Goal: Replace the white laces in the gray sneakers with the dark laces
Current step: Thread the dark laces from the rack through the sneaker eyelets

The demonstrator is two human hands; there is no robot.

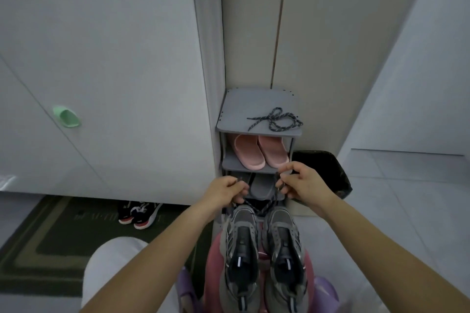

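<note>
1. Nearest the lens, at 6 o'clock: gray sneakers [241, 244], side by side, toes toward 12, heels toward the camera, perched on something pink [213, 259]. No white lace visible in either.
2. Just past the toes: left hand [225, 192], fingers curled, pinching one end of a dark lace [264, 207]. Right hand [302, 183] at about 5 o'clock, also curled and pinching the other end, held a little higher.
3. From both hands, lace dropping in a V to a spot between the two toes. Impossible to tell which sneaker's eyelets take it.
4. Beyond the hands, toward 12: gray shoe rack [241, 107]. Second dark lace [276, 119] loose on the top shelf, near its 3 o'clock edge. Pink slippers [259, 151] one shelf down; gray slippers [262, 185] lower, partly hidden by the fingers.
5. Farther out: black bin [325, 170] just beside the rack at 3 o'clock; black-and-red sneakers [138, 213] at 8 o'clock under the white cabinet [101, 71].
6. Likely trouble from here:
   - Uneven ends, from one hand pulling harder than the other.
   - Lace drawn clean out of the lowest eyelets, from too long a pull on one side.
   - Sneakers tipped off the pink perch, from tugging forward rather than up.
   - Spare lace knocked off the shelf edge, from a careless reach.
</note>
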